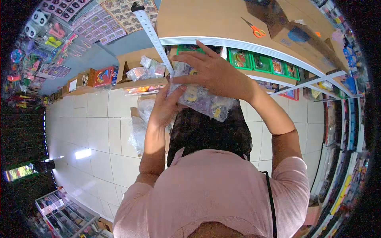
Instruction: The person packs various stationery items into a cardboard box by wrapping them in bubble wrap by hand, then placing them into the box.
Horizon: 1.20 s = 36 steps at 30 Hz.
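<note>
A clear plastic pack (216, 108) with purple and yellow pieces inside lies slanted above my lap. My left hand (164, 105) grips its left edge, the thumb on top and the fingers partly hidden. Across the upper part of the same pack spreads my right hand (216, 75), palm down. Its fingers are stretched out and apart, pointing left, and cover part of the pack. Just beyond the fingertips stands a white perforated metal upright (152, 37).
A cardboard-covered shelf (198, 18) holds orange-handled scissors (254, 27) and an open carton (293, 31). Green baskets (262, 63) sit beneath its edge. Clear plastic wrapping (137, 131) lies left of my legs on the tiled floor (95, 127). Wrapped packs (145, 69) rest on a low shelf.
</note>
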Available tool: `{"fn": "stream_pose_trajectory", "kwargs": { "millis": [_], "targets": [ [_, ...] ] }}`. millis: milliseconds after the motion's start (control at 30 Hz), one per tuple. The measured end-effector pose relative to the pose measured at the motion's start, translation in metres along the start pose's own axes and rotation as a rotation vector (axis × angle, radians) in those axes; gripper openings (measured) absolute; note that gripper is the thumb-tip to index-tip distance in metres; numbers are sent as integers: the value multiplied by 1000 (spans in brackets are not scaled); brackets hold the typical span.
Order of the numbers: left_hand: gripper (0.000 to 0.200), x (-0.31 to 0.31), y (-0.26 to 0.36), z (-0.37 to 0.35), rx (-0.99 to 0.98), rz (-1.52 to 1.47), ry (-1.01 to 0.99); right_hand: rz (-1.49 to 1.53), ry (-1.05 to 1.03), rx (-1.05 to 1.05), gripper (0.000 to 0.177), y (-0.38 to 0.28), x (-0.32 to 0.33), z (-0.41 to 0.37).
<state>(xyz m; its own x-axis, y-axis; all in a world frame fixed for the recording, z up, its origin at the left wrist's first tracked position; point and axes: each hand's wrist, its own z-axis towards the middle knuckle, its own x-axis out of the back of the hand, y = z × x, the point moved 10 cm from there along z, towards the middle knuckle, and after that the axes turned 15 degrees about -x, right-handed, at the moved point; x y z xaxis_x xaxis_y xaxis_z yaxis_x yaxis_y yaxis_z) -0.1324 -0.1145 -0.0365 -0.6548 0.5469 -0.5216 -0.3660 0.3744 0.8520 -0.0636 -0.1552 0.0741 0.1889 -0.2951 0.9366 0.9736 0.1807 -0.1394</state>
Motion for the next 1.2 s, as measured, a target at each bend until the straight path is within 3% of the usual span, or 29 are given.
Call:
{"fn": "stream_pose_trajectory", "kwargs": {
  "millis": [100,200,300,333,367,433,533,600,633,700,767,800,900,933,1033,1067,1167,1200],
  "targets": [
    [34,5,3,1,-51,267,-51,108,25,-4,62,10,18,-2],
    [37,17,10,5,-92,108,19,876,134,-373,54,82,31,-19],
    [36,20,26,11,-280,-196,164,1384,390,-582,62,117,23,-55],
    [39,19,27,12,-321,-232,174,1426,345,-668,73,118,2,-63],
    [42,18,27,12,-363,-269,181,1713,347,-717,70,110,-23,-69],
    [45,8,23,12,-414,-324,193,1641,279,-763,58,78,-55,-64],
    [47,-8,-6,7,-377,-360,231,1726,343,-806,51,68,-67,-61],
    [48,-23,3,-10,-432,262,97,1941,502,-794,44,84,-60,-69],
    [51,-21,1,-7,-432,275,6,2047,579,-779,41,92,-52,-71],
    [56,-17,-3,-2,-436,297,-177,1922,501,-644,39,99,-18,-71],
    [63,-14,6,-3,-431,-372,-151,1678,357,-637,40,108,-8,-81],
    [72,-31,14,-5,-354,-373,-213,1547,285,-619,46,109,-9,-84],
    [66,-39,15,3,-376,20,-263,1253,251,-588,55,89,5,-76],
    [57,-39,17,3,-439,142,-209,1411,147,-647,65,83,-4,-73],
    [41,-45,27,5,-589,295,-103,1407,269,-637,69,77,-4,-71],
    [41,-42,26,6,-560,290,-69,1316,423,-625,71,78,6,-73],
    [44,-43,25,5,-629,353,-98,1102,531,-545,59,78,18,-82],
    [41,-46,25,4,-631,372,-116,990,479,-495,53,73,23,-80]
  ]
}}
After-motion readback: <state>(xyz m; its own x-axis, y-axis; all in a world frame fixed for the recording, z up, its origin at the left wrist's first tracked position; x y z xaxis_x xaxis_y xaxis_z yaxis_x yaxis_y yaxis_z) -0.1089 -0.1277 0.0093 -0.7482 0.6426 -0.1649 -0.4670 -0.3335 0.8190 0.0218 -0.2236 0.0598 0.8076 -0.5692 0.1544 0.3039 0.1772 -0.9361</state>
